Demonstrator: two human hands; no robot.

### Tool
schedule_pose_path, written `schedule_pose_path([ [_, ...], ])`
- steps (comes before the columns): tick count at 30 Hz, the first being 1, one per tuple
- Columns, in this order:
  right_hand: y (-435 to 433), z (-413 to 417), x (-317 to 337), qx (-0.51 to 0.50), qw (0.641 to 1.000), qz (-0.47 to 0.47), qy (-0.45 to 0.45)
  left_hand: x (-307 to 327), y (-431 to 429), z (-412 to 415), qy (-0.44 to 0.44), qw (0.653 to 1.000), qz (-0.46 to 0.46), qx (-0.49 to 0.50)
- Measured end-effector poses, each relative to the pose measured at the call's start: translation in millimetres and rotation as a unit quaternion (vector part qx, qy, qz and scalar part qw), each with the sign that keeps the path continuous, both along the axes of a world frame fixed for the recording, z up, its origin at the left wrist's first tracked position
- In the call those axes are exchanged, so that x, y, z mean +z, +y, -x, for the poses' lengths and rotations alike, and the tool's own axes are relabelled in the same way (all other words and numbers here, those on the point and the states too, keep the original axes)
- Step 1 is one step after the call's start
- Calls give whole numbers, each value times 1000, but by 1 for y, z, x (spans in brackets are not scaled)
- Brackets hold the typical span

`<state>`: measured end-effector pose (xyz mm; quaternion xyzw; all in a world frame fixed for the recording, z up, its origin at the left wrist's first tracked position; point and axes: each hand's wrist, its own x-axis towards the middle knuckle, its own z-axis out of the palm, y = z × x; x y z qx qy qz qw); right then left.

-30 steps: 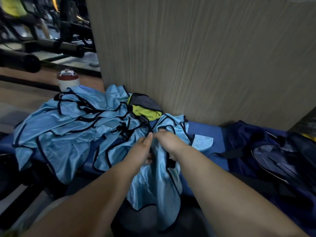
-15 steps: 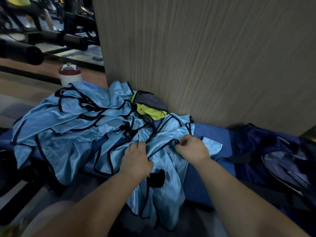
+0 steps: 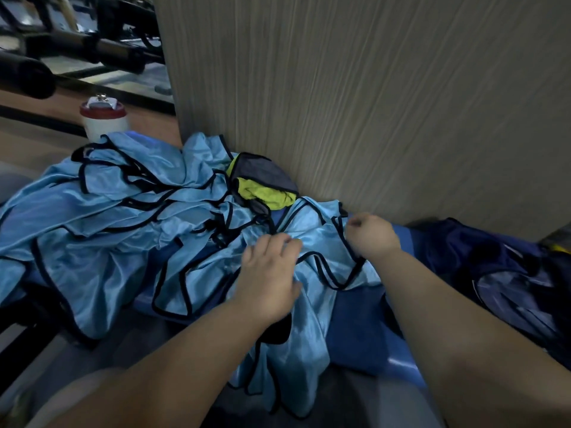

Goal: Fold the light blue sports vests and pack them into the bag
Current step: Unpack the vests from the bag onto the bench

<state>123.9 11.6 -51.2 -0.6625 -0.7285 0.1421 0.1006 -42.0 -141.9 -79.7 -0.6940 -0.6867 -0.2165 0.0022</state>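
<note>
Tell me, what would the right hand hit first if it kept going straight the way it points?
Probably the wood-grain wall panel, just past the light blue vest that the right hand seems to grip; depth is hard to judge.

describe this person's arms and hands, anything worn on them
Nothing worn shows. The left arm and right arm are bare to the frame's edge, with no sleeves or watch. The left hand and right hand have no gloves or visible rings.
</note>
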Motion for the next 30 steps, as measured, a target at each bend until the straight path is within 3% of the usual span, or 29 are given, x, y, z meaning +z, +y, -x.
schedule_pose_path([
  [4, 23, 22, -4, 89, 995, -53, -3, -17, -5, -16, 16, 999, 22, -36],
  [8, 38, 39, -20, 153, 976, 59, -143, -32, -2, -13, -3, 993, 120, -9],
  [13, 38, 37, -27, 141, 974, 46, -174, -30, 10, -2, -36, 976, 209, -47],
  [17, 32, 18, -3, 115, 964, 70, -229, -28, 18, 2, -54, 969, 212, -117],
  [20, 30, -11, 21, 85, 946, 93, -299, -19, 31, 2, -81, 960, 207, -171],
  [23, 23, -49, 45, 31, 912, 160, -378, -14, 49, -1, -31, 958, 198, -205],
  [26, 26, -87, 50, 9, 903, 183, -387, -7, 62, -7, -11, 962, 192, -192],
  [30, 3, -123, 72, -29, 947, 121, -296, -2, 75, -19, -18, 972, 207, -108],
])
